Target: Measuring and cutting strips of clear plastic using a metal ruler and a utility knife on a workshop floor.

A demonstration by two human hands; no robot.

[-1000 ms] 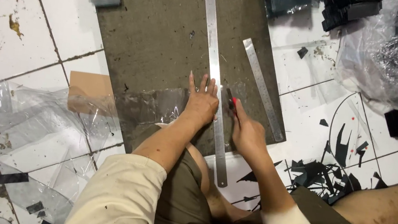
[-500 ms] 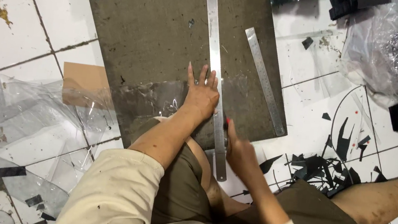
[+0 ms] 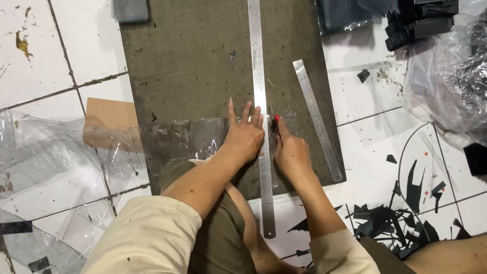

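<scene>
long steel ruler (image 3: 258,101): flat, narrow, lying lengthwise down the brown board (image 3: 191,56).
left hand (image 3: 245,134): fingers spread, pressing clear plastic sheet (image 3: 187,139) just left of the ruler.
right hand (image 3: 291,152): just right of the ruler, fingers pinched on a small red-tipped cutter (image 3: 276,122), probably a knife.
risk: slick film creeping or the ruler sliding, sending the blade toward the fingertips.
short ruler (image 3: 317,118): further right, angled.
black offcuts (image 3: 397,221): beyond it, on white tile.
</scene>
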